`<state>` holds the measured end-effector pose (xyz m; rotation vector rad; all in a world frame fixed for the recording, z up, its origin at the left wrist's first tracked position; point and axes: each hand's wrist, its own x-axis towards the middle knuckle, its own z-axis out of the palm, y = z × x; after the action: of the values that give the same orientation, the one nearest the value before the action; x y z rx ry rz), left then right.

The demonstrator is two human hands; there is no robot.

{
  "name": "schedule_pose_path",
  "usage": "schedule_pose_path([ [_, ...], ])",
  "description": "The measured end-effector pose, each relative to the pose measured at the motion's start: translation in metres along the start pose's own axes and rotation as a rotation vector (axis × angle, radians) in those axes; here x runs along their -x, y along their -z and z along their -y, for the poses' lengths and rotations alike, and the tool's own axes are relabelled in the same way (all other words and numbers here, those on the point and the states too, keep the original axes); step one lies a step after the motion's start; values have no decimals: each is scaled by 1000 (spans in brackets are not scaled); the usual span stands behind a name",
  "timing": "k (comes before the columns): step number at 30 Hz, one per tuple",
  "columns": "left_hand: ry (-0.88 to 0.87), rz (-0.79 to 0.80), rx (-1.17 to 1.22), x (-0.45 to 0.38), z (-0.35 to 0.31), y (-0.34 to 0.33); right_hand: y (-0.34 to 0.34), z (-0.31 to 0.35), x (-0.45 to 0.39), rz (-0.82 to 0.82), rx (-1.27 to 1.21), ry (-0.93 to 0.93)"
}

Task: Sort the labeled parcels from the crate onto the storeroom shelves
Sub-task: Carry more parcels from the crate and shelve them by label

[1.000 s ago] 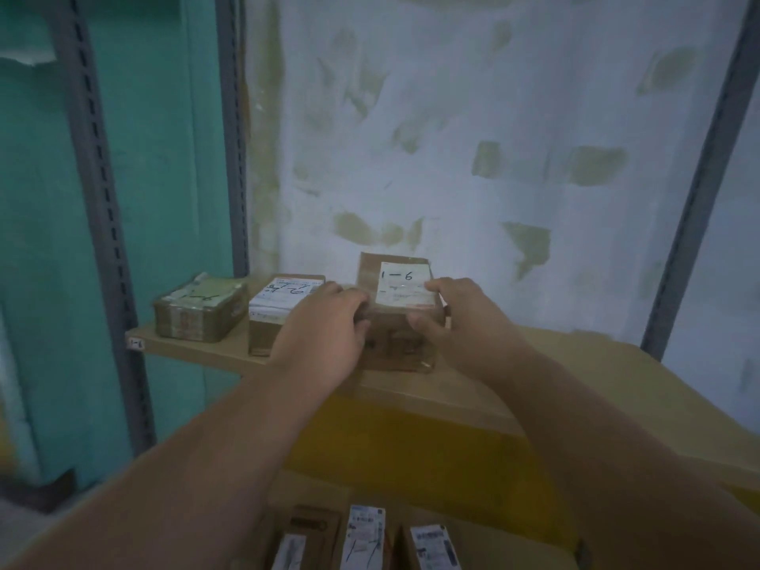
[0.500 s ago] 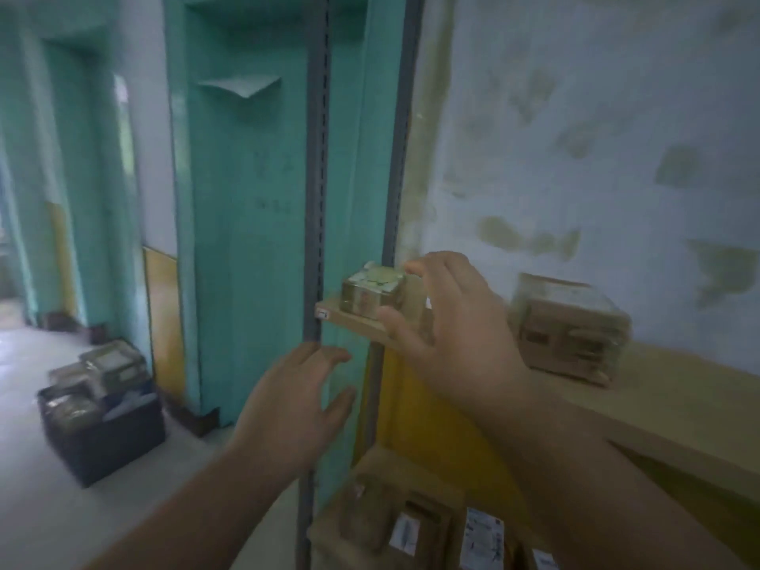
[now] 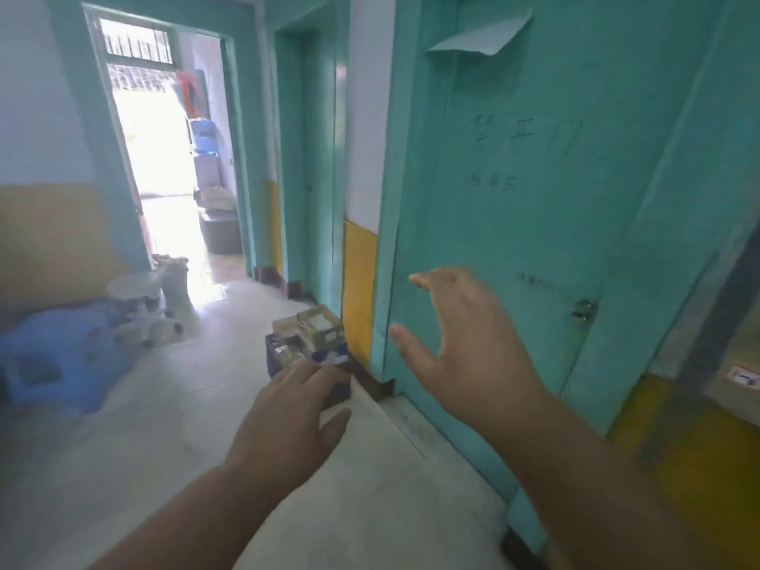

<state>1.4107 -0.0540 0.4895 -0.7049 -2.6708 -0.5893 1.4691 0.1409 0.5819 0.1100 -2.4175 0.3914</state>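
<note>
The dark blue plastic crate point(image 3: 288, 355) is sitting on the pale tiled floor point(image 3: 164, 425) against the foot of the yellow-and-white wall, and the person's left hand point(image 3: 288, 421) is covering its lower front corner; the clear-wrapped labelled parcels point(image 3: 318, 329) are heaping above its rim, blurred, their labels unreadable; at the far right edge a cardboard-lined storeroom shelf point(image 3: 736, 388) with a small white tag is being cut off by the frame, its contents out of sight. The left hand is reaching forward palm down, fingers point(image 3: 306, 374) straight and relaxed, gripping nothing; the right hand point(image 3: 464, 343) is hanging higher before the teal painted door point(image 3: 534, 199), fingers spread and loosely bent, thumb apart, holding nothing. Bare floor is stretching left of the crate towards blue plastic stools point(image 3: 61, 359) and the bright open doorway point(image 3: 164, 158).
</note>
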Motion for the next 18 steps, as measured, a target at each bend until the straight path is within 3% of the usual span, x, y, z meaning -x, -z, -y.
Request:
schedule_pose_path([
  [9, 124, 90, -77, -135, 139, -66, -186, -34, -139, 161, -114, -15],
  [18, 332, 166, -136, -249, 314, -96, -378, -17, -303, 267, -185, 43],
])
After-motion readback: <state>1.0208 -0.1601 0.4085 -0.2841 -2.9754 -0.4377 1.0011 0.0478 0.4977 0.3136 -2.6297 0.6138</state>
